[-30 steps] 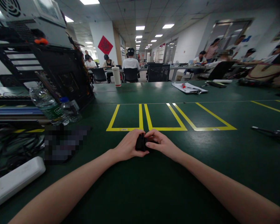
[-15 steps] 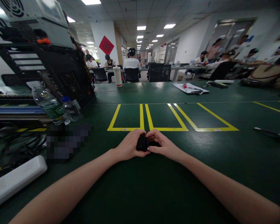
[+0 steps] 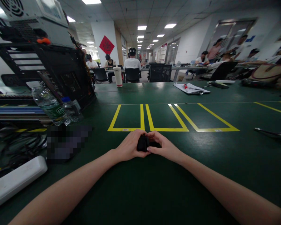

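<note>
Between my two hands is a small black box-like object (image 3: pixel 142 144), too dark for its kind to be made out. My left hand (image 3: pixel 130 146) grips it from the left, the thumb along its near side and the fingers around the far side. From the right, my right hand (image 3: pixel 163 147) holds its edge with the thumb in front and the fingertips at the top. The fingers cover part of the object. Both hands are low over the green table (image 3: pixel 152 187), just in front of the yellow tape outlines (image 3: pixel 167 129).
At left are a computer case (image 3: pixel 70 75), a large plastic bottle (image 3: pixel 48 104), a blue-capped bottle (image 3: pixel 72 110), cables and a white power strip (image 3: pixel 18 181). A screwdriver (image 3: pixel 271 132) lies at right. Farther back are a white cup (image 3: pixel 118 77) and a clipboard (image 3: pixel 189 88).
My right thumb has shifted slightly left against the black object. My left hand and the object's position look nearly the same.
</note>
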Demonstrator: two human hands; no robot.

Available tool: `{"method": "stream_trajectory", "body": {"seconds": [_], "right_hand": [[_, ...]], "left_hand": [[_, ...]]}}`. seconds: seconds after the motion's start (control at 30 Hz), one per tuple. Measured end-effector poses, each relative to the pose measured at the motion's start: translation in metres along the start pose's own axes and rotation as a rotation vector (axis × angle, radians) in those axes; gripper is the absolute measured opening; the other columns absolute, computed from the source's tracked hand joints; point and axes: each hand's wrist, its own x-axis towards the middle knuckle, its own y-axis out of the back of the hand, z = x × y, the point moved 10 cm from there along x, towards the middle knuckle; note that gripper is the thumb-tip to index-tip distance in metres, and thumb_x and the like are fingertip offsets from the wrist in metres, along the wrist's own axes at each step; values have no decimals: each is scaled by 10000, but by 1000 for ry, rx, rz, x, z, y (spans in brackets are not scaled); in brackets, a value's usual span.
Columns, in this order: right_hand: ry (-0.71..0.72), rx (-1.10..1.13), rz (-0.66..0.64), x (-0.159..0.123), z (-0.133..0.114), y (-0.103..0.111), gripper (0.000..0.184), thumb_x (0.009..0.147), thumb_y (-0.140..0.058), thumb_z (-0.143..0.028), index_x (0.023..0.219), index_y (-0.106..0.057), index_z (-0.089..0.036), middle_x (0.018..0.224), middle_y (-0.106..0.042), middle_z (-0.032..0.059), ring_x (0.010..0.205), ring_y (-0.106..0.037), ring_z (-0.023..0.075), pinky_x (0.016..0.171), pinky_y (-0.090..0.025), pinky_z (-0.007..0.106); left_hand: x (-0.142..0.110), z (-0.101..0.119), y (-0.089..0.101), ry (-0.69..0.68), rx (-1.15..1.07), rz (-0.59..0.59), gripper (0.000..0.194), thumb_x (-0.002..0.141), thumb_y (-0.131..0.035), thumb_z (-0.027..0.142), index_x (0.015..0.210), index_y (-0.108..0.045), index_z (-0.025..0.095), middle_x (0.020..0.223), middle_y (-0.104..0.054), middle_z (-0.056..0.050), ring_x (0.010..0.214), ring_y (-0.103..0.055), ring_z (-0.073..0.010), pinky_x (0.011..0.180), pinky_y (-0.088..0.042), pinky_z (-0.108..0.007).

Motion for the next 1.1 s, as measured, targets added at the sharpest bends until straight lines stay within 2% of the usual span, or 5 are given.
{"method": "stream_trajectory", "body": {"seconds": [0.23, 0.5, 0.7, 0.83, 1.1], "right_hand": [[26, 57, 36, 2, 1, 3, 247, 753, -578, -228, 974, -469, -208, 991, -519, 20, 976, -526, 168, 891, -414, 378], [-30, 19, 42, 0, 6, 3, 321, 737, -591, -225, 1025, -452, -194, 1054, -508, 47, 1012, -506, 182, 914, -390, 401], [62, -39, 32, -2, -4, 2, 330, 711, -605, -172, 998, -451, -227, 1020, -493, 16, 1004, -496, 182, 898, -395, 387], [37, -25, 55, -1, 1, 4, 257, 746, -578, -234, 977, -464, -227, 1014, -498, 19, 994, -501, 189, 878, -405, 399], [-19, -9, 45, -2, 2, 2, 298, 760, -557, -231, 1035, -446, -206, 1062, -495, 39, 1022, -488, 186, 918, -388, 403]], "left_hand": [[0, -1, -1, -1, 27, 9, 552, 660, -649, 350, 1096, -348, 195, 1019, -465, -61, 906, -480, -214, 798, -412, -360], [0, -1, -2, -6, 12, 6, 557, 661, -651, 345, 1101, -342, 195, 1025, -460, -56, 902, -474, -202, 796, -411, -345], [0, 0, 0, 2, 12, -1, 529, 671, -643, 338, 1092, -355, 199, 1020, -463, -56, 892, -481, -204, 783, -417, -346], [0, 0, -1, 11, 5, -9, 539, 668, -646, 336, 1101, -353, 206, 1027, -467, -60, 902, -488, -213, 788, -419, -362], [1, -1, -1, 4, 2, 1, 558, 661, -650, 336, 1108, -344, 203, 1033, -466, -61, 915, -484, -213, 801, -415, -364]]}}
